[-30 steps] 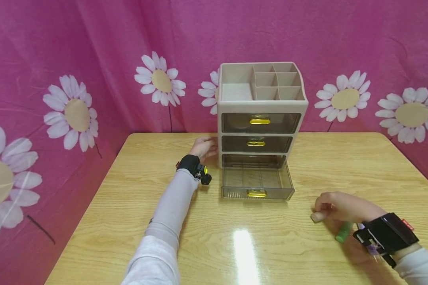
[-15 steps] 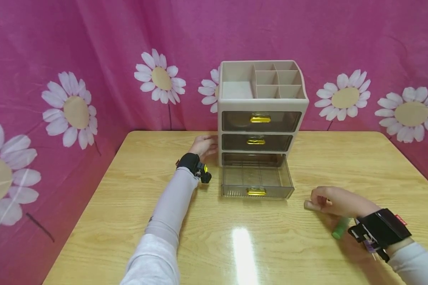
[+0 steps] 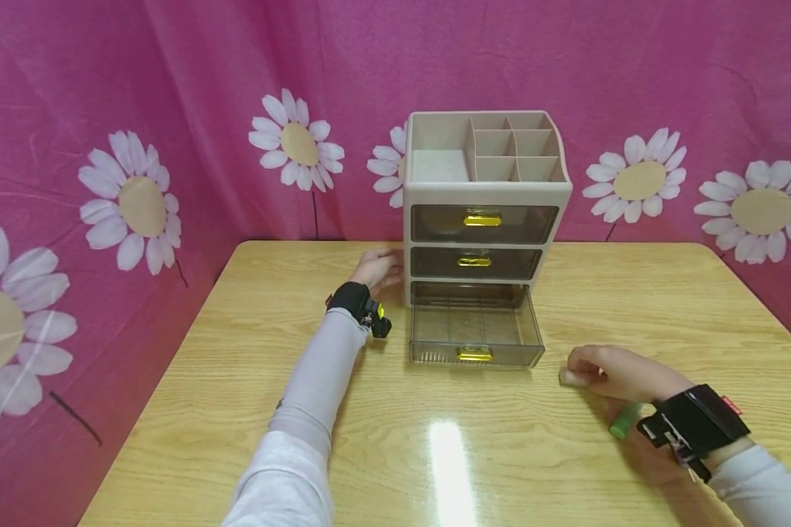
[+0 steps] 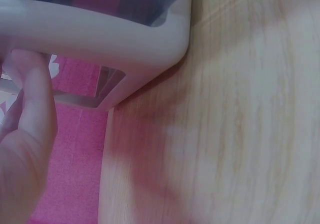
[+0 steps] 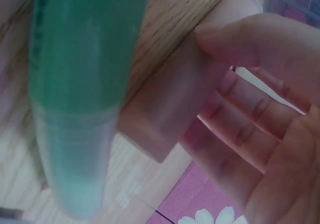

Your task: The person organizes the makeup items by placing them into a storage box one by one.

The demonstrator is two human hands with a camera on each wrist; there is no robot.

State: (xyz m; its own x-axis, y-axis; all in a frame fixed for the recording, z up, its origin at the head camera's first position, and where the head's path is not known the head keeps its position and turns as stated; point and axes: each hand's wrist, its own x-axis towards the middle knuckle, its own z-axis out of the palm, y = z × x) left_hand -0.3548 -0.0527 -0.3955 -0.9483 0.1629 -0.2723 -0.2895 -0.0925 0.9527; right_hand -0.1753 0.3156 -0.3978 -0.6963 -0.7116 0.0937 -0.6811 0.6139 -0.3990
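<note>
Wooden table (image 3: 250,380), pink daisy backdrop | left hand (image 3: 377,269) fingers flat against organizer (image 3: 488,212) side, steadying it | bottom drawer (image 3: 474,333) open | right hand (image 3: 609,372) pinches beige tube (image 3: 567,378) on table beside drawer, green tube (image 3: 622,421) alongside

Your left arm stretches forward, its sleeve pale, a black band at the wrist; your left hand (image 3: 379,269) lies with fingers extended and relaxed. Your right hand (image 3: 616,372) sits low with fingers (image 5: 250,129) curled in a pinching grip, wrist banded black.
</note>
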